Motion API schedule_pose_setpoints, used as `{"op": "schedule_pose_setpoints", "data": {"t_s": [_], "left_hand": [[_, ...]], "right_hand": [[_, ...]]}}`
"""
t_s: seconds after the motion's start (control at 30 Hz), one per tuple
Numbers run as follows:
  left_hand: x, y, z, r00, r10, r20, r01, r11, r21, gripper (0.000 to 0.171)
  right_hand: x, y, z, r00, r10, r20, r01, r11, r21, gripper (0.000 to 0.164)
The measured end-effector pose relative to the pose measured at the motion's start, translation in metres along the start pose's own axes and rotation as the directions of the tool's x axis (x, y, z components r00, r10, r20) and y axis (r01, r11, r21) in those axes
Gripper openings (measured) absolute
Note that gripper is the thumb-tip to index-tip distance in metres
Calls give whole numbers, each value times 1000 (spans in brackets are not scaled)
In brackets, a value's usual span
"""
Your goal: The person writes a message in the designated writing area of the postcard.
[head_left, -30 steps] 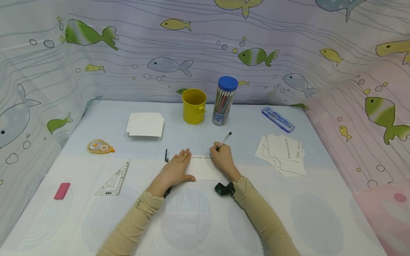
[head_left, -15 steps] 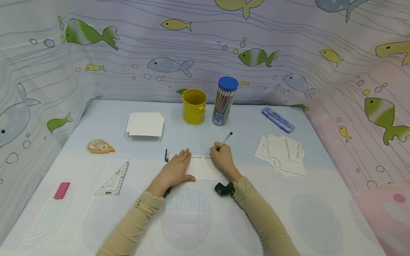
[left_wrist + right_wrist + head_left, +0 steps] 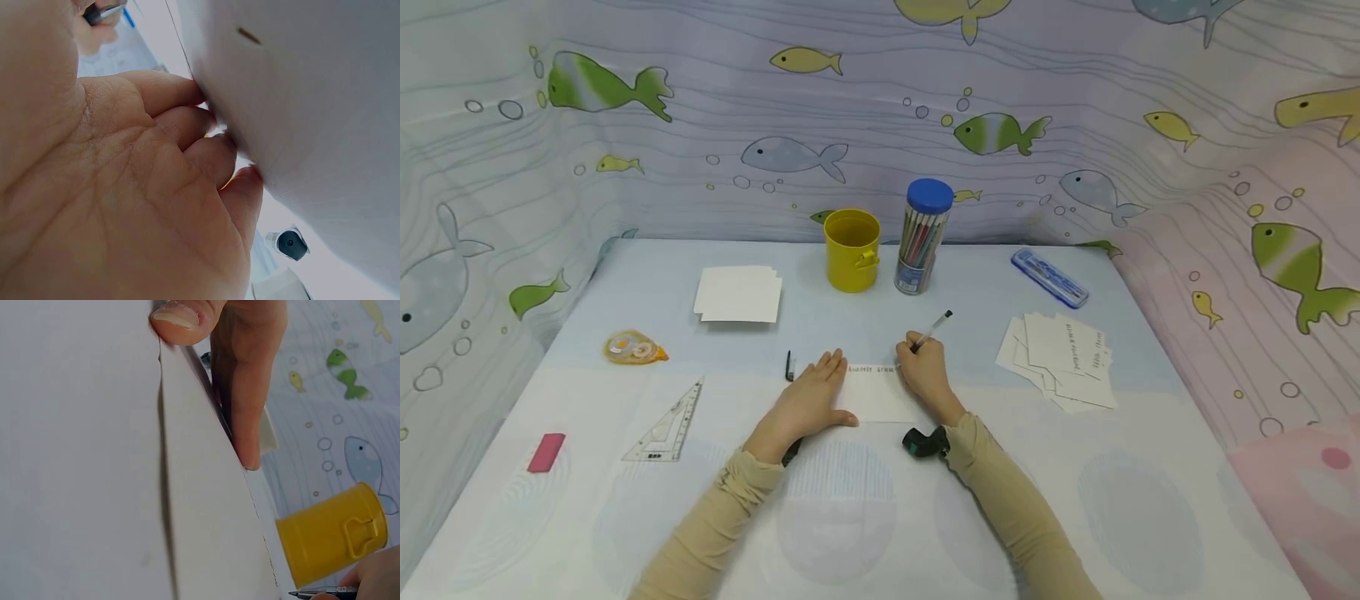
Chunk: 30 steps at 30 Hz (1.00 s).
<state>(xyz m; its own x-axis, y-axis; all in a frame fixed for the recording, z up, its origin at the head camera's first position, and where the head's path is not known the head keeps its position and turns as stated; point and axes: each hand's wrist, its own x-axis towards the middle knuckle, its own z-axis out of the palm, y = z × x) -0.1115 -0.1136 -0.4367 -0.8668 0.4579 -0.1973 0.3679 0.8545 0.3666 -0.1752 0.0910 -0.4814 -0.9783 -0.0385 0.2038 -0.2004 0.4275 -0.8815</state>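
Observation:
A white card [image 3: 883,398] lies on the table between both hands, a row of small handwriting along its top edge. My left hand [image 3: 808,398] rests flat on the card's left side, fingers together and thumb spread. My right hand [image 3: 925,373] grips a black-capped-end pen [image 3: 938,322] at the card's upper right, tilted away to the right. In the right wrist view the pen's tip [image 3: 306,592] shows near the card's far edge; whether it touches the paper I cannot tell. A small black pen cap [image 3: 789,367] lies beyond the left hand.
Blank cards [image 3: 739,294] are stacked back left; written cards [image 3: 1067,360] lie at right. Behind stand a yellow bucket [image 3: 852,258] and a pencil jar [image 3: 921,242]. Around are a blue case [image 3: 1049,278], correction tape [image 3: 634,347], set square [image 3: 666,425] and pink eraser [image 3: 546,452].
The pen has tilted further to the right and the right hand has shifted slightly rightward along the writing line. The left hand stays put. The head view has shifted slightly.

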Motion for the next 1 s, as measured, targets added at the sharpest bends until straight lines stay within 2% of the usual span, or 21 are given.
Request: {"op": "schedule_pose_setpoints", "data": {"t_s": [0.1, 0.37, 0.63, 0.77, 0.9, 1.0], "left_hand": [[-1, 1, 0, 1000, -3, 1, 3, 1000, -12, 99], [0, 0, -1, 1000, 5, -2, -5, 1000, 7, 99], [2, 0, -4, 1000, 8, -8, -8, 1000, 21, 98], [1, 1, -4, 1000, 4, -2, -4, 1000, 12, 98], [-1, 1, -2, 1000, -1, -5, 1, 1000, 1, 98], [-2, 1, -1, 1000, -9, -3, 9, 1000, -1, 98]], "right_hand": [[-1, 1, -1, 1000, 1, -11, -1, 1000, -19, 39], [0, 0, -1, 1000, 20, 22, -20, 1000, -19, 39], [4, -2, -1, 1000, 3, 22, -1, 996, -93, 39], [3, -2, -1, 999, 15, 30, -13, 997, -80, 39], [1, 1, -5, 994, 71, 86, -75, 996, 46, 38], [-1, 4, -10, 984, 120, 130, -138, 981, 136, 37]]}}
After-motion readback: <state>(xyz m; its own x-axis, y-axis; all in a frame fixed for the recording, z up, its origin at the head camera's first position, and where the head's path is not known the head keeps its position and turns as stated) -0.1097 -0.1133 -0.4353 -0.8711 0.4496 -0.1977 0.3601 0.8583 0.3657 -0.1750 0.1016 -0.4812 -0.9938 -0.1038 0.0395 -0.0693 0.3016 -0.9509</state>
